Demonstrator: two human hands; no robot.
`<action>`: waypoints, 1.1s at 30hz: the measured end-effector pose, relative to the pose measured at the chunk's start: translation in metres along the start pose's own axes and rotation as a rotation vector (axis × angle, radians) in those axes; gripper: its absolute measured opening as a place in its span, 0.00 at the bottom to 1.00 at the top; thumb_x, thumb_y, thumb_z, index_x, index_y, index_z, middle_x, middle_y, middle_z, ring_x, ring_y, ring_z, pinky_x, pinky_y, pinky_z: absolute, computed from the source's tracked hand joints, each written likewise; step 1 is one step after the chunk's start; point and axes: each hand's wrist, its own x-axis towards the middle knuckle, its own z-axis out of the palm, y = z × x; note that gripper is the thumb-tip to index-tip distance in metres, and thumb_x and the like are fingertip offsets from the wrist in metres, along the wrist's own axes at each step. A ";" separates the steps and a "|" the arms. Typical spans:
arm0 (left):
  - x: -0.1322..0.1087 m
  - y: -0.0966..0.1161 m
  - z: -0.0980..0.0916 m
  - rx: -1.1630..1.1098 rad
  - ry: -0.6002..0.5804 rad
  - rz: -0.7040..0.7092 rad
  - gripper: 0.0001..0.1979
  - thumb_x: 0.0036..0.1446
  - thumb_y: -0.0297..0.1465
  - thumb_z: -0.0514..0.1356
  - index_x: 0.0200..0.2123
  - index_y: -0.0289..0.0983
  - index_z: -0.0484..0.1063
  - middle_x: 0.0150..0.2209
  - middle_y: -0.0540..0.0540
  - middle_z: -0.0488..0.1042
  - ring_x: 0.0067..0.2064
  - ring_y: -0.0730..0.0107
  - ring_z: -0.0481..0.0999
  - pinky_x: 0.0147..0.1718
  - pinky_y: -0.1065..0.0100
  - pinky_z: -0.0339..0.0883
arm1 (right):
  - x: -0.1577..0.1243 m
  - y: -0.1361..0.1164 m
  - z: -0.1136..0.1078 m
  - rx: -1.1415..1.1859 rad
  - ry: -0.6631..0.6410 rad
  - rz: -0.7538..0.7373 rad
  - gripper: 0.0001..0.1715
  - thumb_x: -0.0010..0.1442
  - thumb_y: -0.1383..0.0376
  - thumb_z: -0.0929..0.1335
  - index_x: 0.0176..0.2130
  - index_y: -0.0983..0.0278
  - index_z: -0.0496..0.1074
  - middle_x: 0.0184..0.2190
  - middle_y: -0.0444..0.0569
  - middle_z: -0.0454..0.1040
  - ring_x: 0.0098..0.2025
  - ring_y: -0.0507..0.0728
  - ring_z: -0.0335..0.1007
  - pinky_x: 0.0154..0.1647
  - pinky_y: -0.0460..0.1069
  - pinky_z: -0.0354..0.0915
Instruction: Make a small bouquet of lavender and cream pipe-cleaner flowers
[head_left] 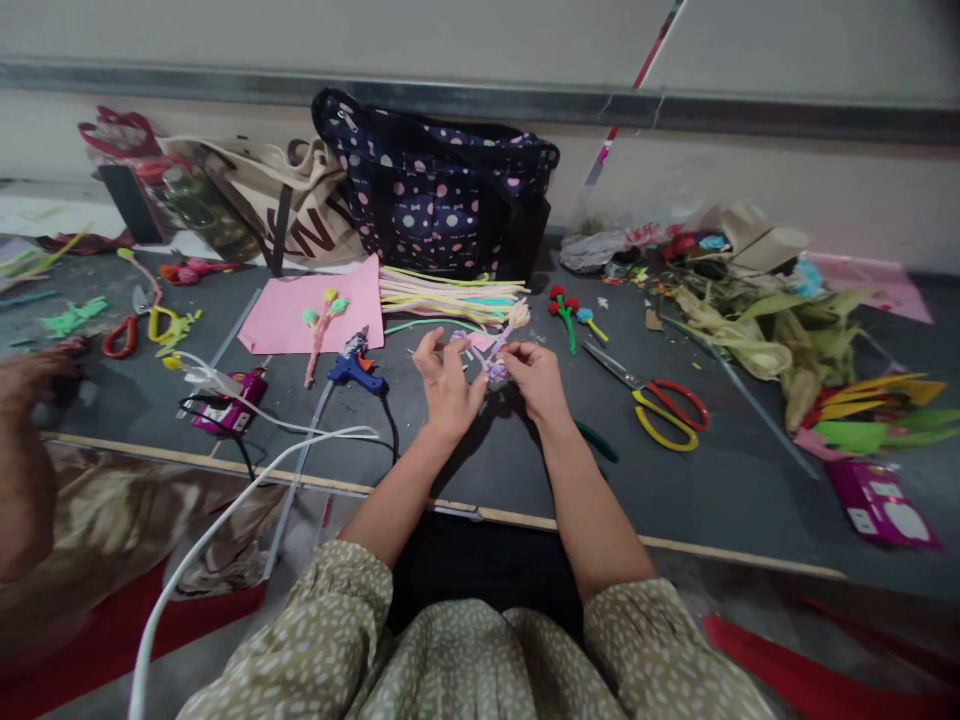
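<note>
Head: spotted bag (435, 190), contents hidden; right fingers (526, 354) pinch flower (496, 370).

Olive-green top (469, 665) at 6 o'clock, small pale specks all over, loose folds down front, matching left sleeve (300, 625) at 7 o'clock, right sleeve (660, 645) at 5 o'clock, left hand (450, 390) and right hand (538, 380) bare
</note>
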 end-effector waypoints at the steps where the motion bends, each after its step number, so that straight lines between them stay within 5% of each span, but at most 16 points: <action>1: 0.000 0.000 -0.001 0.011 0.015 0.003 0.27 0.54 0.41 0.62 0.54 0.33 0.64 0.59 0.29 0.51 0.61 0.46 0.56 0.56 0.51 0.57 | 0.000 0.000 0.001 0.005 -0.002 0.002 0.07 0.47 0.62 0.71 0.26 0.64 0.73 0.21 0.40 0.69 0.23 0.48 0.59 0.27 0.46 0.58; 4: 0.000 0.000 -0.003 0.026 0.065 -0.001 0.28 0.56 0.41 0.61 0.56 0.34 0.64 0.60 0.30 0.51 0.58 0.49 0.59 0.55 0.52 0.59 | 0.000 0.001 0.002 0.028 -0.001 0.000 0.06 0.47 0.63 0.70 0.25 0.64 0.72 0.20 0.40 0.68 0.22 0.48 0.59 0.27 0.45 0.58; 7: 0.000 -0.001 -0.004 0.047 0.050 0.000 0.19 0.56 0.34 0.61 0.51 0.37 0.71 0.57 0.34 0.55 0.54 0.53 0.62 0.50 0.56 0.62 | -0.001 0.001 0.005 0.057 -0.001 -0.001 0.05 0.47 0.63 0.70 0.25 0.64 0.72 0.20 0.39 0.68 0.23 0.48 0.59 0.27 0.45 0.58; 16: 0.006 -0.002 -0.005 -0.061 -0.049 0.019 0.05 0.56 0.27 0.59 0.35 0.38 0.75 0.34 0.44 0.71 0.39 0.62 0.68 0.39 0.62 0.62 | -0.005 -0.001 0.009 0.043 -0.043 -0.016 0.08 0.47 0.61 0.71 0.26 0.64 0.72 0.22 0.41 0.69 0.23 0.49 0.59 0.27 0.46 0.58; 22: 0.012 -0.002 -0.002 -0.430 -0.050 -0.269 0.09 0.55 0.34 0.63 0.24 0.37 0.71 0.28 0.49 0.69 0.33 0.70 0.67 0.35 0.68 0.61 | -0.007 0.001 0.010 -0.037 -0.063 -0.110 0.10 0.50 0.59 0.71 0.27 0.64 0.73 0.23 0.41 0.69 0.24 0.49 0.59 0.28 0.47 0.57; 29: 0.014 0.005 -0.002 -1.027 -0.119 -0.757 0.11 0.42 0.35 0.71 0.29 0.36 0.76 0.29 0.50 0.74 0.32 0.73 0.70 0.36 0.70 0.65 | -0.009 -0.002 0.008 -0.147 -0.080 -0.189 0.11 0.54 0.57 0.70 0.31 0.63 0.74 0.29 0.44 0.74 0.30 0.52 0.66 0.35 0.48 0.63; 33: 0.019 0.010 -0.007 -1.141 -0.164 -0.854 0.12 0.38 0.34 0.73 0.27 0.35 0.77 0.28 0.49 0.75 0.31 0.74 0.71 0.36 0.71 0.66 | -0.009 -0.006 0.006 -0.185 -0.086 -0.232 0.10 0.55 0.58 0.70 0.32 0.63 0.75 0.31 0.46 0.76 0.32 0.53 0.67 0.35 0.48 0.63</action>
